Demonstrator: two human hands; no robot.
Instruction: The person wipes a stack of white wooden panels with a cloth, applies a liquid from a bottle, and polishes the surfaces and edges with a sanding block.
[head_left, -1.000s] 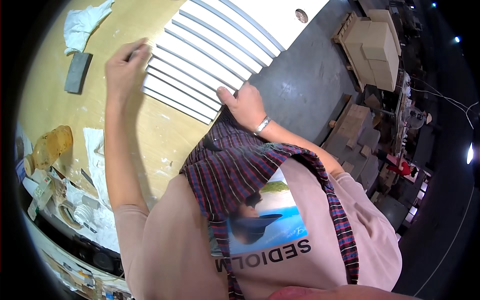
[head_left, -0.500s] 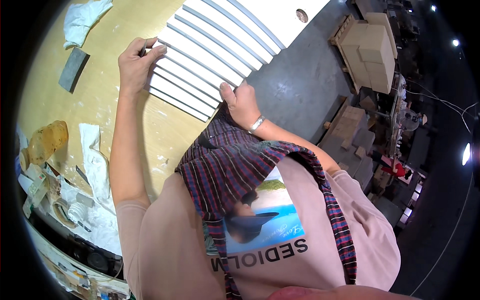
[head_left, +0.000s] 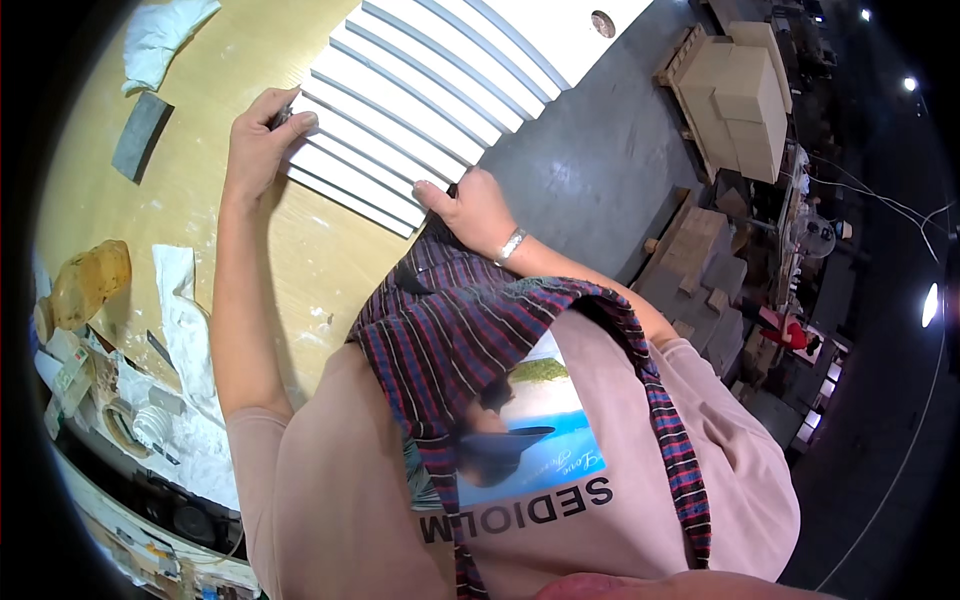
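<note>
A row of long white slats [head_left: 370,130] with grey edges lies side by side on the table. My left hand [head_left: 262,140] is closed at their left ends, thumb and forefinger bent toward each other. Something small and dark shows between those fingers, too little of it to name. At the right ends, over the table's edge, my right hand [head_left: 478,210] has its thumb laid on the slats and its fingers curled around the ends, partly hidden. A striped apron [head_left: 440,340] hangs just below that hand.
On the pale yellow table [head_left: 220,60] lie a grey block [head_left: 141,137], a white cloth [head_left: 165,40] and another white cloth [head_left: 180,300]. An amber plastic bottle [head_left: 92,285] lies at the left. Cardboard boxes [head_left: 735,110] stand on a pallet beyond the grey floor [head_left: 590,150].
Both hands have slid toward me along the ends of the row, to slats nearer my body. My right thumb has moved left and down. The view has shifted slightly.
</note>
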